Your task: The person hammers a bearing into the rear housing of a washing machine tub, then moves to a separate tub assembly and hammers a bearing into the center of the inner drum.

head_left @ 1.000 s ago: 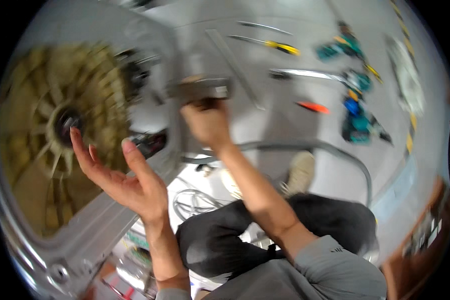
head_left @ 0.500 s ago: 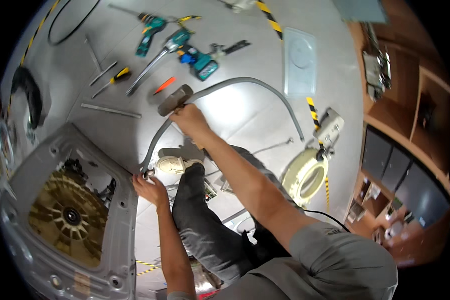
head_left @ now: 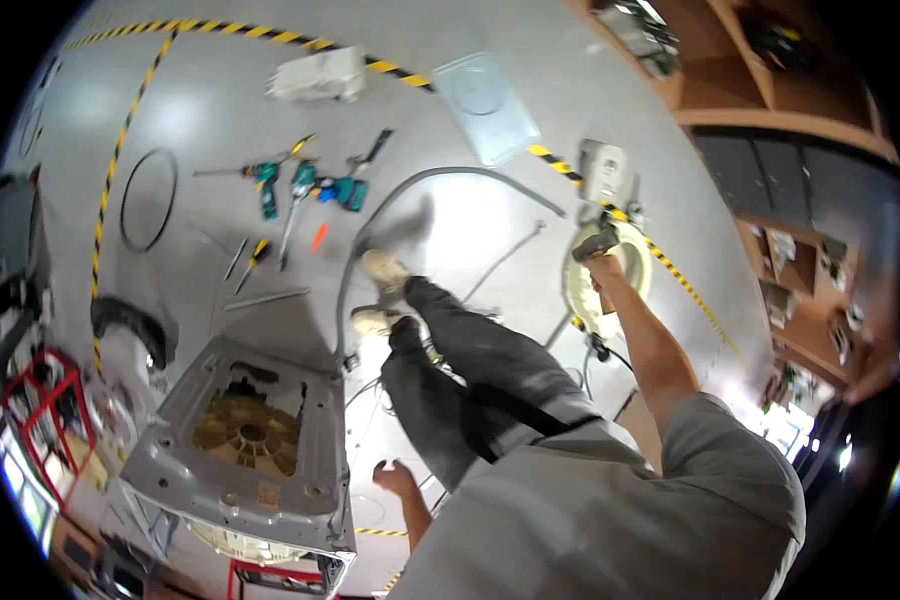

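My right hand (head_left: 604, 270) is wrapped round the handle of a hammer (head_left: 597, 243). The dark, blocky hammer head is over the cream plastic ring (head_left: 576, 290) on the right; whether they touch I cannot tell. Low in the middle, beside the grey metal appliance housing (head_left: 175, 435), my left hand (head_left: 397, 479) has its fingers loosely curled and apart, with nothing visible in them. A round, brownish ribbed part (head_left: 253, 433) shows through the housing's opening. The long grey hose (head_left: 346, 270) curves from near the housing's corner around my feet.
Power tools (head_left: 342, 193), a screwdriver (head_left: 255, 262), an orange tool (head_left: 318, 238) and metal bars (head_left: 270, 299) lie on the floor ahead. A clear bluish lid (head_left: 485, 110) and a white box-like part (head_left: 602, 172) lie farther right. Wooden shelves (head_left: 710, 85) stand along the right side.
My right hand has carried the hammer rightward from above the hose to the cream ring. My left hand has left the housing's edge and drawn back toward me. The view has shifted.
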A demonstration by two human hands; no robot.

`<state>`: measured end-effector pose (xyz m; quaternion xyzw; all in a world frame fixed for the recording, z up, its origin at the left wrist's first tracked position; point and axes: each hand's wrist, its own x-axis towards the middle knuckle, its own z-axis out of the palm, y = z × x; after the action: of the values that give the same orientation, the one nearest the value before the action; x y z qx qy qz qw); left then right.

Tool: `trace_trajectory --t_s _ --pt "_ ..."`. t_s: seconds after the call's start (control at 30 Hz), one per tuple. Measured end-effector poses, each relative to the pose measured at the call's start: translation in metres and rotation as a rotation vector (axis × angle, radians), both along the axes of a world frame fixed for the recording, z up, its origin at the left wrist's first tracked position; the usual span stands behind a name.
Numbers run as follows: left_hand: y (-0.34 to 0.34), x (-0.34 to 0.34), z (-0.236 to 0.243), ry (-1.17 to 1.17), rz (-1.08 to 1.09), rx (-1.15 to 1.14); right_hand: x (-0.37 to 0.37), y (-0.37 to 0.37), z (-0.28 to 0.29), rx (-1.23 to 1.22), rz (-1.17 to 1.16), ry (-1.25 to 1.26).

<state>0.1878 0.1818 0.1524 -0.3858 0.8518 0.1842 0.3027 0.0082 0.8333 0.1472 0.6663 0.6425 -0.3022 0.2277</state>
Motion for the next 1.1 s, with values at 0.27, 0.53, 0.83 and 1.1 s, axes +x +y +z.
trace_trajectory --t_s 0.27,0.53,0.83,1.1 --pt "-0.070 0.067 0.006 -0.029 0.053 -0.071 0.134 -0.029 0.129 -0.047 -0.086 -0.126" --pt "0.022 0.047 0.067 -0.311 0.160 0.005 0.043 0.010 0.080 -0.176 0.205 0.052" --pt "0.157 -0.024 0.124 0.172 0.695 -0.177 -0.159 0.051 0.103 -0.406 0.627 0.020" --pt "0.302 0.095 0.063 -0.029 0.832 -0.120 -0.261 0.063 0.082 -0.242 0.848 0.010"
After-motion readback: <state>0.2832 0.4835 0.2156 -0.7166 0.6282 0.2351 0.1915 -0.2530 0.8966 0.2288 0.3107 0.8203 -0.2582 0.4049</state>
